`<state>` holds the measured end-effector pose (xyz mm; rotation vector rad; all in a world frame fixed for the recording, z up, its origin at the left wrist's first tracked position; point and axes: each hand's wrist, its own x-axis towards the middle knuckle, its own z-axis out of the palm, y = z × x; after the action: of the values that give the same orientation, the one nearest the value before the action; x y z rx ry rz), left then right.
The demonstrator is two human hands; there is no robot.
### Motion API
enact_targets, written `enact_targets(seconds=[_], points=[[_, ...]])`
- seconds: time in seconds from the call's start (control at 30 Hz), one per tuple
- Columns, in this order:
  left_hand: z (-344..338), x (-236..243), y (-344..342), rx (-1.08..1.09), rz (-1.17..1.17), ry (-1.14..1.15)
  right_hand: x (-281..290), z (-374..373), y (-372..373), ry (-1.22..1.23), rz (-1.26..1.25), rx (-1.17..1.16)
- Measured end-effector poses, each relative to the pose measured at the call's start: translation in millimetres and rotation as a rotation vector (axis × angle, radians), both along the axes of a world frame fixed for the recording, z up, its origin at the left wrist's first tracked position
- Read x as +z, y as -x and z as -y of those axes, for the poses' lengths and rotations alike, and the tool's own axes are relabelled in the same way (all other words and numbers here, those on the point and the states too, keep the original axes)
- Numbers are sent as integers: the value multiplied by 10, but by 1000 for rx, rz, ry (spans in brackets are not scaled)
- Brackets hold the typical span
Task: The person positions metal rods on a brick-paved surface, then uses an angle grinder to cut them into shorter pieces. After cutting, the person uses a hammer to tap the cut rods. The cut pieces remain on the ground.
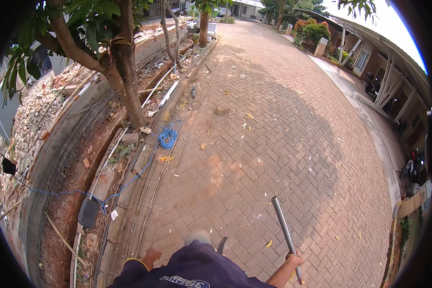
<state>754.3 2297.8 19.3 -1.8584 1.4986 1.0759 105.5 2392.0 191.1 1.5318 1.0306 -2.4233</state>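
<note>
My right hand (294, 261), at the lower right, is closed round a grey metal pipe (284, 223). The pipe slants up and to the left over the paving, and a short reddish end shows below the hand. Beside my dark shirt (192, 266), my left hand (151, 256) hangs low on the left; its fingers are too unclear to read, and nothing plainly shows in it. A dark narrow strip (222, 245) sticks out past the shirt, its kind unclear. A light-coloured shoe or cap-like shape (198, 236) shows just beyond the shirt.
Brick paving (254, 163) runs ahead. Along its left edge lie a coiled blue cable (168, 138), a loose brick (222, 110) and a small dark tool (193, 92). Further left are a trench (57, 225), a tree (125, 77) and a black box (88, 213). Motorbikes (410, 165) stand right.
</note>
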Motion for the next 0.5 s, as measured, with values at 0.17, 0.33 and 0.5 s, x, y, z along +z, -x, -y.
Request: enact_targets(seconds=[0.17, 0.33, 0.5], points=[[1050, -187, 743, 142, 6, -103, -454, 1098, 958, 42, -83, 66], [3139, -852, 1777, 112, 37, 231, -706, 2362, 1857, -43, -26, 122], [5685, -239, 3991, -337, -106, 447, -577, 3498, 2710, -129, -5, 121]])
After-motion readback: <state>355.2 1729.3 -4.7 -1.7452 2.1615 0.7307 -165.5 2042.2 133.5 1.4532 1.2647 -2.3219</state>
